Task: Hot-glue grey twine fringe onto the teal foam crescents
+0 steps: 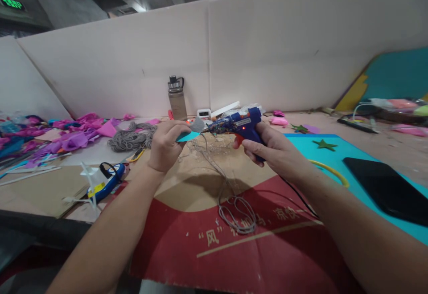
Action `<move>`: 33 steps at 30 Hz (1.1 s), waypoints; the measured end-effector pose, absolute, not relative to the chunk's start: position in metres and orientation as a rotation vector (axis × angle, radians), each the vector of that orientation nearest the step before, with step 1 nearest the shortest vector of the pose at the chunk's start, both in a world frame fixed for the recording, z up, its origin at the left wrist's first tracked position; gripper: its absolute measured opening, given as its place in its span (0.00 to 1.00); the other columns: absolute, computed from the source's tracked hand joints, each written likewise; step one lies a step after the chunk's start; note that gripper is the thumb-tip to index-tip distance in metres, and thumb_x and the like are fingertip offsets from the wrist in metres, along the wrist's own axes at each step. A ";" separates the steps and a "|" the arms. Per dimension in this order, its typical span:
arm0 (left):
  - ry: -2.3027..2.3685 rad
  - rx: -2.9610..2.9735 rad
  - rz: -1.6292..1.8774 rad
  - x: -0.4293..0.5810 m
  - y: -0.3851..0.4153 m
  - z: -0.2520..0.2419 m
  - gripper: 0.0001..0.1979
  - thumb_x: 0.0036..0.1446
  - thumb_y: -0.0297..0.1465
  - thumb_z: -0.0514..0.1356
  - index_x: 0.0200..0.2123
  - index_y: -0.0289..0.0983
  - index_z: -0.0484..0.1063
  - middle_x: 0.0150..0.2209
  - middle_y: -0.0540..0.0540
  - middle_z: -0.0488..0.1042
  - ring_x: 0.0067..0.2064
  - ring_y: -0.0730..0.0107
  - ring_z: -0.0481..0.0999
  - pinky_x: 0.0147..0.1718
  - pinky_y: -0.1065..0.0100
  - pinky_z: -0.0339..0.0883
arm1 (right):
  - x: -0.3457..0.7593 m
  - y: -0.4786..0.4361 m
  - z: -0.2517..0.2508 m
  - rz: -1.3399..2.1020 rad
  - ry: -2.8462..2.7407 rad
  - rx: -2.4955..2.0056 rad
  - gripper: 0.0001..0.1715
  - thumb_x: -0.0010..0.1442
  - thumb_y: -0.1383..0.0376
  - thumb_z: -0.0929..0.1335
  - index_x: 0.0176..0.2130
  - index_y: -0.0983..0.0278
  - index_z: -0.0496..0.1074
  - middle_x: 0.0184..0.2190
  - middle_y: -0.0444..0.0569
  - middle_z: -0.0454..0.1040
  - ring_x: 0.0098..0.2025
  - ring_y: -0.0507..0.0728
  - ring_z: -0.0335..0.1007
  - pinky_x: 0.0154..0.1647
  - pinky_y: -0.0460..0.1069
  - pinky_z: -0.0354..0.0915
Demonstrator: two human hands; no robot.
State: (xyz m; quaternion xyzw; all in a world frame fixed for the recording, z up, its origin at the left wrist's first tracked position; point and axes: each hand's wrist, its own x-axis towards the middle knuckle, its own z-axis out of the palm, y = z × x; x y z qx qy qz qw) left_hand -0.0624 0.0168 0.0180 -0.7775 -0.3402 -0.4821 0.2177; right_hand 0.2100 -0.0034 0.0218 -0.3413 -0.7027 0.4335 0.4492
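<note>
Pinched in the fingers of my left hand [167, 146] is a small teal flat piece [188, 136], with a grey patch of cord [198, 125] at its far edge. My right hand [272, 147] is wrapped round the handle of a blue glue gun [245, 124], whose small red light is lit. The gun's nozzle points left and meets or nearly meets the piece; exact contact is unclear. From the piece a grey cord [214, 165] runs down to loose loops lying on the red and tan cardboard [187, 187].
Left of my hand lie a grey cord bundle [132, 137], a blue power strip [109, 185] and pink and purple scraps [78, 138]. A bottle [177, 102] stands by the white partition [133, 62]. On the right, a phone [388, 187] and green star [324, 144] rest on a blue sheet [344, 169].
</note>
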 end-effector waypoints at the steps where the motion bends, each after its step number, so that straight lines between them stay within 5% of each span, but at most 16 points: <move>1: -0.927 -2.148 -1.340 -0.063 0.017 0.018 0.04 0.59 0.33 0.62 0.33 0.39 0.74 0.38 0.44 0.80 0.42 0.64 0.78 0.45 0.61 0.69 | 0.210 -0.003 0.022 1.068 -1.740 -0.844 0.10 0.60 0.60 0.67 0.39 0.61 0.62 0.24 0.41 0.66 0.21 0.48 0.55 0.17 0.46 0.53; 21: -0.753 -2.153 -1.334 -0.063 0.020 0.018 0.06 0.56 0.23 0.62 0.36 0.39 0.76 0.37 0.47 0.75 0.39 0.70 0.75 0.39 0.67 0.69 | 0.212 -0.002 0.024 1.001 -1.794 -0.889 0.08 0.61 0.61 0.66 0.37 0.60 0.61 0.20 0.38 0.61 0.19 0.48 0.53 0.18 0.46 0.51; 33: -0.775 -2.150 -1.350 -0.062 0.019 0.019 0.03 0.57 0.25 0.62 0.34 0.39 0.74 0.36 0.47 0.75 0.39 0.69 0.75 0.39 0.67 0.70 | 0.215 -0.002 0.024 0.949 -1.820 -0.896 0.08 0.61 0.61 0.66 0.37 0.60 0.62 0.23 0.39 0.63 0.20 0.49 0.54 0.19 0.47 0.51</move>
